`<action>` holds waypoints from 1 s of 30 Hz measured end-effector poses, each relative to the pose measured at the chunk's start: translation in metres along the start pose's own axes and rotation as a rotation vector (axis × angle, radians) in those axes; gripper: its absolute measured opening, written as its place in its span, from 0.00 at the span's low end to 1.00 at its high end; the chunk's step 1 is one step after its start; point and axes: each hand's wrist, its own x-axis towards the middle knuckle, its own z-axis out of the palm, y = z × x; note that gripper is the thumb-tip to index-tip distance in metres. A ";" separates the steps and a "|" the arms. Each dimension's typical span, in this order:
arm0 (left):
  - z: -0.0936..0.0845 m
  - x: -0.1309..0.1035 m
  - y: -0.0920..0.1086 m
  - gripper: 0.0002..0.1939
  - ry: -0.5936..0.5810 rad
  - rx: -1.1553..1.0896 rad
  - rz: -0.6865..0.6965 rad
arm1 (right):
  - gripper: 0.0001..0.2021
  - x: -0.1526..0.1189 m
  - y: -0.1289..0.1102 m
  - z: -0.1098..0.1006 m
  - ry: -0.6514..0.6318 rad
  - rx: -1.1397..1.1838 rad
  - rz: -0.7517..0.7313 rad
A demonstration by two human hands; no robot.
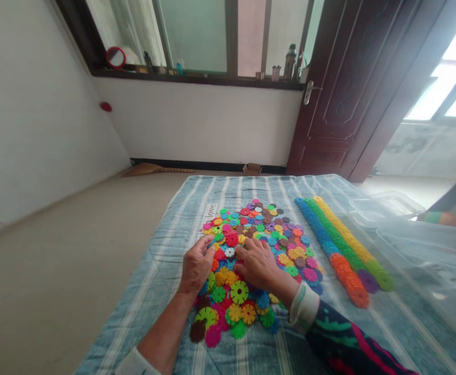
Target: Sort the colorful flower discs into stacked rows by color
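A spread of several small coloured plastic snowflake discs (267, 229) lies flat on a blue striped cloth (196, 208). My left hand (195, 265) rests on the pile's left side, fingers curled over discs near a white disc (230, 252). Just to its right, my right hand (258, 263) lies palm down on the discs, fingertips pointing at the same white disc. Whether either hand pinches a disc is hidden by the fingers. To the right lie long rods of stacked discs: a blue and orange one (329, 245), a green one (345, 245) and a yellow one (348, 234).
A clear plastic bin (419, 245) stands on the cloth at the right edge. Bare floor (75, 245) stretches left of the cloth. A broom (153, 169) and a small cardboard box (251, 168) lie by the far wall. A dark wooden door (348, 88) stands behind.
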 end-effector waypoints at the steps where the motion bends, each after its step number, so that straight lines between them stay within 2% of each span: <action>1: 0.000 0.000 0.001 0.19 -0.001 0.010 0.003 | 0.15 -0.007 -0.003 -0.001 -0.017 -0.007 -0.017; 4: 0.001 0.000 0.002 0.19 -0.003 0.056 0.018 | 0.13 -0.017 -0.005 -0.009 -0.091 -0.012 -0.030; 6: 0.002 0.000 0.003 0.19 0.006 0.088 0.028 | 0.13 -0.013 -0.005 -0.015 -0.105 -0.007 -0.012; 10: 0.000 0.001 0.003 0.19 0.000 0.116 0.046 | 0.12 0.012 -0.009 -0.017 -0.036 0.009 0.019; 15: -0.003 0.007 0.000 0.20 -0.026 0.138 0.065 | 0.14 0.034 -0.020 -0.004 0.026 -0.020 0.043; 20: -0.003 0.015 -0.005 0.20 -0.044 0.211 0.079 | 0.11 0.028 -0.028 0.000 0.016 -0.058 -0.048; 22: -0.004 0.016 -0.005 0.18 -0.041 0.248 0.097 | 0.10 0.020 -0.025 -0.005 0.004 -0.066 -0.066; 24: -0.004 0.016 -0.004 0.17 -0.041 0.274 0.113 | 0.11 0.011 -0.016 -0.012 0.045 -0.065 -0.064; 27: -0.004 0.016 -0.002 0.17 -0.051 0.299 0.124 | 0.14 -0.001 0.009 -0.019 0.152 -0.044 0.100; 30: -0.004 0.015 0.000 0.16 -0.041 0.307 0.136 | 0.21 -0.009 0.032 -0.017 0.142 0.015 0.359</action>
